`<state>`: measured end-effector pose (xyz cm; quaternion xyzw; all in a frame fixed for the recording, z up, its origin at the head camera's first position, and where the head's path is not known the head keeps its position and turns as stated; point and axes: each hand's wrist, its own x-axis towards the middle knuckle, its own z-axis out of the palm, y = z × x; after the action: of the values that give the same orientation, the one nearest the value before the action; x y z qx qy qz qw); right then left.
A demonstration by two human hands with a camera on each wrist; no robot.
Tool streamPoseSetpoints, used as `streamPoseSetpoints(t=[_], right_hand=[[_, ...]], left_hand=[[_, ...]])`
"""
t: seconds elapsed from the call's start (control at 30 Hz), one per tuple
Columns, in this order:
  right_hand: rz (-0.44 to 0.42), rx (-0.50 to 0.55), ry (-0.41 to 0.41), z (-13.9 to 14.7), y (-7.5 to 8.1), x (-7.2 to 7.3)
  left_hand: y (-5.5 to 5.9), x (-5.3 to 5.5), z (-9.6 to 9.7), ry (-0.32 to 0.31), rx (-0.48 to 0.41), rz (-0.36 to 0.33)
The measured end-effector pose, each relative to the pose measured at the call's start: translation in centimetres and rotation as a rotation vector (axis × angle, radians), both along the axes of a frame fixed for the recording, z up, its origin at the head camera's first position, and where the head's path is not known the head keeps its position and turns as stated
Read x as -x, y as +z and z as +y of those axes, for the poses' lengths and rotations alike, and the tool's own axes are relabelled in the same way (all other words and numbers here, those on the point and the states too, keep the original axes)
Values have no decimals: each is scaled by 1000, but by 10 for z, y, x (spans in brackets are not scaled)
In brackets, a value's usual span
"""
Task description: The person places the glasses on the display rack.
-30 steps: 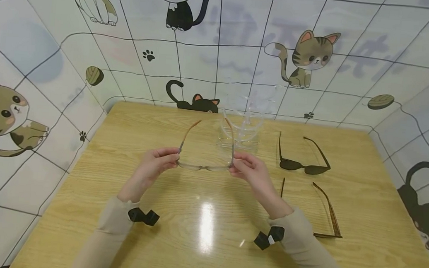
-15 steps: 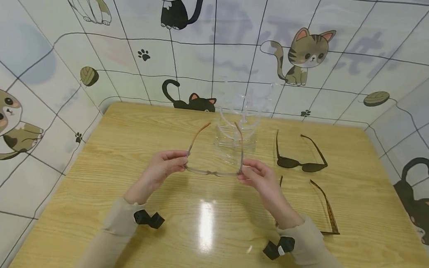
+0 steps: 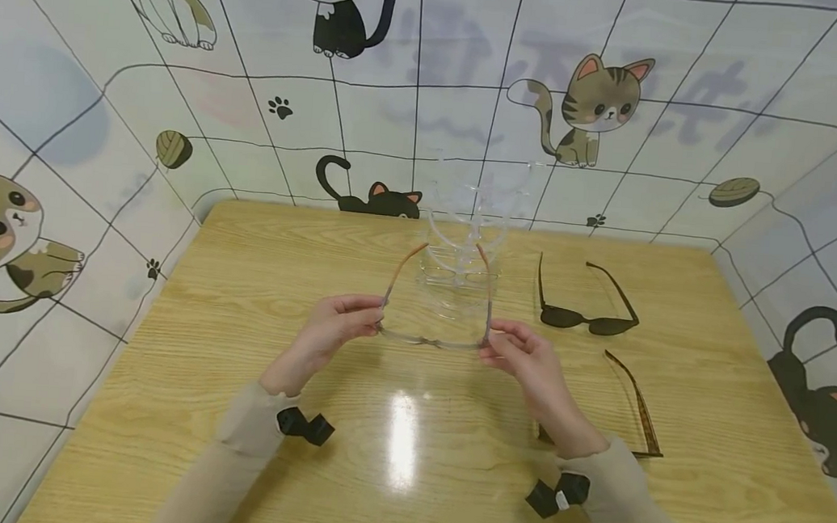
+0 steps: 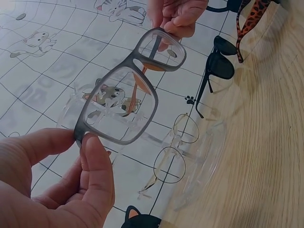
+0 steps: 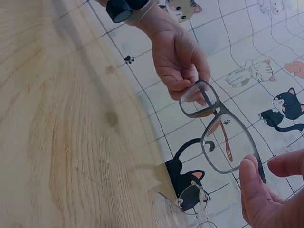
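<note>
A pair of eyeglasses (image 3: 427, 342) with a grey frame and orange-brown temple tips is held above the table, temples unfolded and pointing away from me. My left hand (image 3: 334, 328) pinches its left hinge corner between thumb and fingers. At the opposite hinge corner, my right hand (image 3: 531, 363) grips it the same way. Beyond the glasses is a clear display stand (image 3: 473, 234), which the temple tips overlap in the head view. Thin gold-rimmed glasses (image 4: 176, 142) sit low on that stand. In the right wrist view the grey frame (image 5: 220, 109) spans both hands.
Black sunglasses (image 3: 563, 318) lie unfolded on the table to the right. Nearer me, tortoiseshell glasses (image 3: 644, 415) are partly hidden by my right forearm. A cat-patterned backdrop (image 3: 370, 120) stands behind and beside the wooden table (image 3: 187, 342).
Both hands have moved right together with the grey eyeglasses, so the temples now line up with the display stand. The grip looks the same, and the other glasses stay put.
</note>
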<state>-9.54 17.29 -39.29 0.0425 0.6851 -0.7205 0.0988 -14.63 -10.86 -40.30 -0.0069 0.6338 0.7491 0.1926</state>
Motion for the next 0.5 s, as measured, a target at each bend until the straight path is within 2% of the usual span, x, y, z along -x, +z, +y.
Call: streamPoseSetpoints(t=[0.23,0.5], right_hand=[[37,-39,-16,7,0,9],[85,-47,-38,14,1,25]], left_hand=[[1,6,11,10,8,-8],[3,19,22,49,13,-30]])
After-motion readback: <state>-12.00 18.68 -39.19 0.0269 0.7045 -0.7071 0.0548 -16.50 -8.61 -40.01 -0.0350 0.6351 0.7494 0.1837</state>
